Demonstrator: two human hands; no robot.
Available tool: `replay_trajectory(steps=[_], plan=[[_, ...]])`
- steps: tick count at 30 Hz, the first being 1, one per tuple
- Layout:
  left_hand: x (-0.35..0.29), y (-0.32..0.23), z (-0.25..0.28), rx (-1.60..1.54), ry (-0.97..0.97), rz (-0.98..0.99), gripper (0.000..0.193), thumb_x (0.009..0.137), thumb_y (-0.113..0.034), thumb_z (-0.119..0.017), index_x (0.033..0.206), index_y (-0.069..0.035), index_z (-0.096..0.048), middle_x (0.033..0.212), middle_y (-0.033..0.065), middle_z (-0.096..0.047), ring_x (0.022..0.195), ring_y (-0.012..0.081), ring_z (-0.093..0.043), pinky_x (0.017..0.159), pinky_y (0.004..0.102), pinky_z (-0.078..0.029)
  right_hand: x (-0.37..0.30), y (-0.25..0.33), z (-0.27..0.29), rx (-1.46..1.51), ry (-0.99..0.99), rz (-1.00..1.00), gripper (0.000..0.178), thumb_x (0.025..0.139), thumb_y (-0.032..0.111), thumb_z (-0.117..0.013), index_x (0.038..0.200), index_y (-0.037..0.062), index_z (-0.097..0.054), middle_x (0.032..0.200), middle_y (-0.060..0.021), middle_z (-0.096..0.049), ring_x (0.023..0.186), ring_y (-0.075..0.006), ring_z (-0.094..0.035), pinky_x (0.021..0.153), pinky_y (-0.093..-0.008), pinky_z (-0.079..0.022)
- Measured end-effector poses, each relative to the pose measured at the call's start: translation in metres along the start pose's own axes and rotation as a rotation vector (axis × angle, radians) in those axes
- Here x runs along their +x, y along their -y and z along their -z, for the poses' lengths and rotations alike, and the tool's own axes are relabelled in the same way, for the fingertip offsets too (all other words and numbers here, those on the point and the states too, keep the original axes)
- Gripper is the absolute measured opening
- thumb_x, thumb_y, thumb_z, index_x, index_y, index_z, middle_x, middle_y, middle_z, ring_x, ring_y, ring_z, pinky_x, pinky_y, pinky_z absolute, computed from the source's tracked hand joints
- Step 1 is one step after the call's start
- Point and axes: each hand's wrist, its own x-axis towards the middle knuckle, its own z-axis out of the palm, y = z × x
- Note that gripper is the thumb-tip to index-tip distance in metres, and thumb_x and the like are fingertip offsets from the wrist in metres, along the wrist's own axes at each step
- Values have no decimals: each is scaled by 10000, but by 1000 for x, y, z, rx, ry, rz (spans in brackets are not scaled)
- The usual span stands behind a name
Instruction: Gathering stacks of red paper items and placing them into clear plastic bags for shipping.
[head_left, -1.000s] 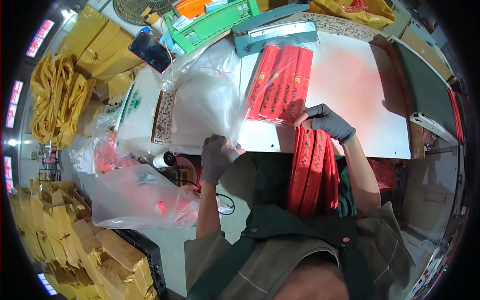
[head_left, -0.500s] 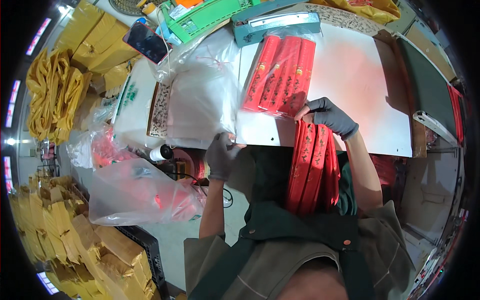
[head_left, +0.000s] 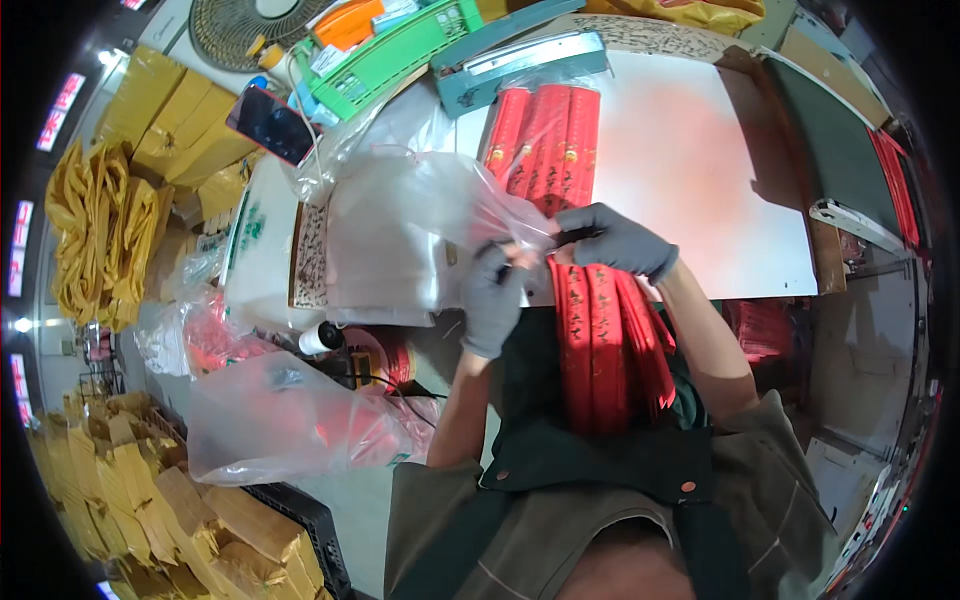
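Note:
My left hand [head_left: 492, 300], in a grey fingerless glove, pinches the edge of a clear plastic bag [head_left: 505, 210] lifted off a stack of clear bags [head_left: 380, 260] on the table. My right hand [head_left: 630, 245], gloved alike, grips the top end of a bundle of long red printed strips [head_left: 600, 350]. The bundle hangs over the table's front edge against my apron. Both hands are close together, with the bag's edge between them; whether the right fingers also touch the bag is unclear. Beyond them, more red strips [head_left: 550, 150] lie side by side in clear plastic.
A teal box-shaped device [head_left: 520, 72] stands at the back beside a green basket [head_left: 400, 55]. A phone [head_left: 270, 125] lies back left. Yellow wrapped bundles [head_left: 105, 235] and a large clear bag [head_left: 290, 420] are on the left. A dark green board [head_left: 840, 150] stands right.
My left hand has moved right and up from the stack's front edge, drawing a clear bag toward the right hand. The right hand and red bundle have shifted slightly left.

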Motion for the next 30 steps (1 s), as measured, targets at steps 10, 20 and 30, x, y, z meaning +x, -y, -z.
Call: replay_trajectory(steps=[10,20,30], plan=[[35,-21,-7,-681,-352,365,116,904,-214,-589,965,-117,-605,779,8,-609,621,91,-551,570,235,-439,-20,-7,33,22,-17,-2,177,747,9,-608,918,-30,-635,834,-37,-625,806,-104,-568,773,-248,-456],[-22,21,-46,262,321,-436,300,704,-239,-771,701,-110,-500,657,54,-521,601,270,-525,572,400,-419,-63,-86,26,-435,-487,290,556,933,194,-510,1410,4,-295,1358,-106,-415,1215,-174,-386,1047,-334,-313],[-61,-2,-29,44,750,3,312,768,-173,-718,637,-99,-445,572,22,-434,497,100,-407,463,247,-325,-176,-59,-14,-379,-353,-129,605,936,389,-485,1379,25,-293,932,-246,-606,848,-348,-624,738,-383,-487]])
